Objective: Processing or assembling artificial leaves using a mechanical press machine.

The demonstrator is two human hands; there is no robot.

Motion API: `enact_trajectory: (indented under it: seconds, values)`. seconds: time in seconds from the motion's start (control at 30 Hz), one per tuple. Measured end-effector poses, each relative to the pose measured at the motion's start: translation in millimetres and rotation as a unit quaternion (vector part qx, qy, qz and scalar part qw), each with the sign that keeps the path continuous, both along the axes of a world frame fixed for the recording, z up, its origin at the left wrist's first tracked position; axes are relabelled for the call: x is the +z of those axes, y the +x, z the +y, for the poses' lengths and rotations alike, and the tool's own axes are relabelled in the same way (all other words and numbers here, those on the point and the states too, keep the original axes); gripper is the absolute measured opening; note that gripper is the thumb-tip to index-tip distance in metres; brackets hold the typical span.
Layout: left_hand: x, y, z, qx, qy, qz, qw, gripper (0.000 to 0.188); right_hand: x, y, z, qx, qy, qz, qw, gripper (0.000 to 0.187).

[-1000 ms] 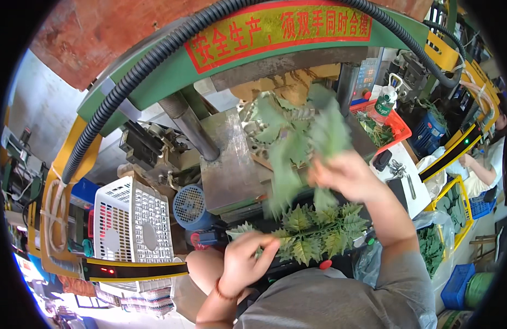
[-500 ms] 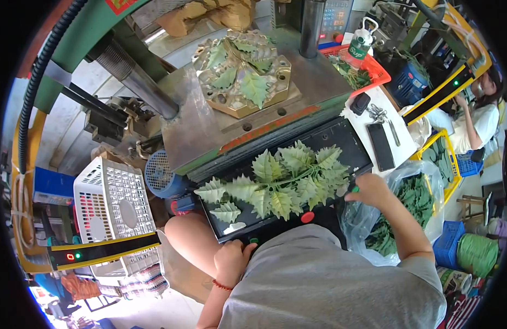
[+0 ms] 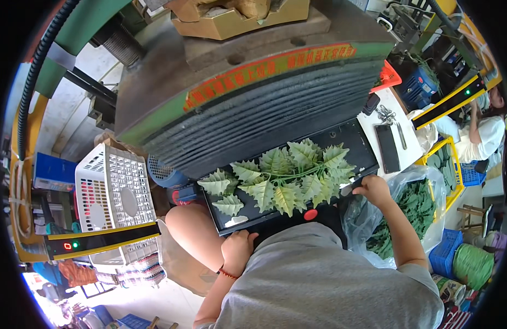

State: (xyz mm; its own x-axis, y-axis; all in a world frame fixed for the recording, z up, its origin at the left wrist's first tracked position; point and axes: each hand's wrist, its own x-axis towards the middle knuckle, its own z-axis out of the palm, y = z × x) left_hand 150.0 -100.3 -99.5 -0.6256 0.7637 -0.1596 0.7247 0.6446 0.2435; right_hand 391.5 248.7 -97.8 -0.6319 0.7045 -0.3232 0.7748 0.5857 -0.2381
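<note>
My left hand [image 3: 238, 251] is closed at the near left corner of the black tray-like panel [image 3: 352, 143], its thumb over the spot where a green push button showed earlier. At the panel's right end my right hand [image 3: 374, 189] is also closed, fingers curled and thumb out over the other button's place. Between them lies a spray of pale green artificial leaves [image 3: 283, 172], with a loose leaf [image 3: 228, 205] at its left. Beyond, the raised press bed [image 3: 155, 82] carries a gold mould [image 3: 242, 26], met from above by another gold piece. Leaves inside it are mostly hidden.
A red button [image 3: 310, 215] sits on the near edge. On the right are a phone [image 3: 387, 147], keys [image 3: 386, 114] and a plastic bag of dark green leaves [image 3: 404, 211]. White baskets [image 3: 119, 186] stand left. Yellow bars [image 3: 105, 241] flank me; a co-worker [image 3: 462, 129] sits far right.
The press bed has risen with the lower mould, bringing it up against the upper piece and baring black bellows below. Both thumbs now cover the green buttons. The leaf spray stays put.
</note>
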Motion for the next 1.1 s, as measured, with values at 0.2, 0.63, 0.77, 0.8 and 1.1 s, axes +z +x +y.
enact_trajectory:
  seconds: [0.2, 0.63, 0.77, 0.8, 1.1]
  values:
    - [26, -8, 11, -0.037, -0.011, -0.013, 0.999, 0.026, 29, -23, -10, 0.036, 0.051, 0.14, 0.988, 0.032]
    - [75, -84, 141, -0.271, 0.2, 0.035, 0.941, 0.013, 49, -128, -28, 0.236, -0.04, 0.367, 0.899, 0.011]
    - [78, -83, 146, -0.259, 0.182, 0.005, 0.949, 0.012, 41, -132, -25, 0.289, -0.007, 0.391, 0.874, 0.011]
    - [81, -84, 147, -0.259, 0.183, 0.007, 0.949, 0.012, 45, -134, -25, 0.29, -0.006, 0.391, 0.873, 0.011]
    - [135, -59, 141, -0.206, 0.203, 0.023, 0.957, 0.008, 119, -117, -27, 0.228, -0.031, 0.42, 0.878, 0.014]
